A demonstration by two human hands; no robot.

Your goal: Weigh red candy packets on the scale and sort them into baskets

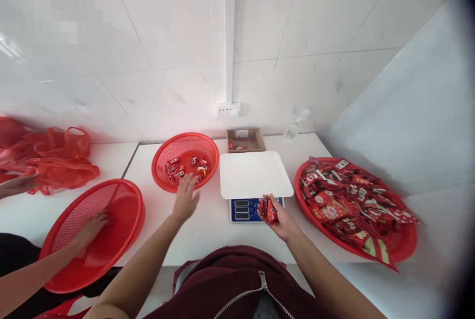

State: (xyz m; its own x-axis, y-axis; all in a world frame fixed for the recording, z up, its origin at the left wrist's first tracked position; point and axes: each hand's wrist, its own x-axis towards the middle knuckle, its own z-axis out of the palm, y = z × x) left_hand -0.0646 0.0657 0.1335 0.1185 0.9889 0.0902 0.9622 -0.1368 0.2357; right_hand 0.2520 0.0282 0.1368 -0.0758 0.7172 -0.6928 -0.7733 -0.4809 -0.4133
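My right hand [285, 222] is closed round several small red wrapped packets [267, 209], just in front of the weighing scale [240, 210]. The scale's white pan [256, 175] has nothing lying on it. Over the near rim of a red mesh basket [163, 153], my left hand [186, 200] reaches with its fingers apart, holding nothing. Some small red packets [174, 170] lie in the bottom of that basket. To the right of the scale, a wide red basket [404, 250] is heaped with red packets [349, 200] of various sizes.
At the left, a co-worker's hand [92, 227] reaches into another red basket [129, 195]. Red plastic bags [59, 160] lie behind it, near another hand [17, 186]. A cardboard box [246, 140], a clear plastic bottle [295, 126] and a wall socket [228, 110] are at the back.
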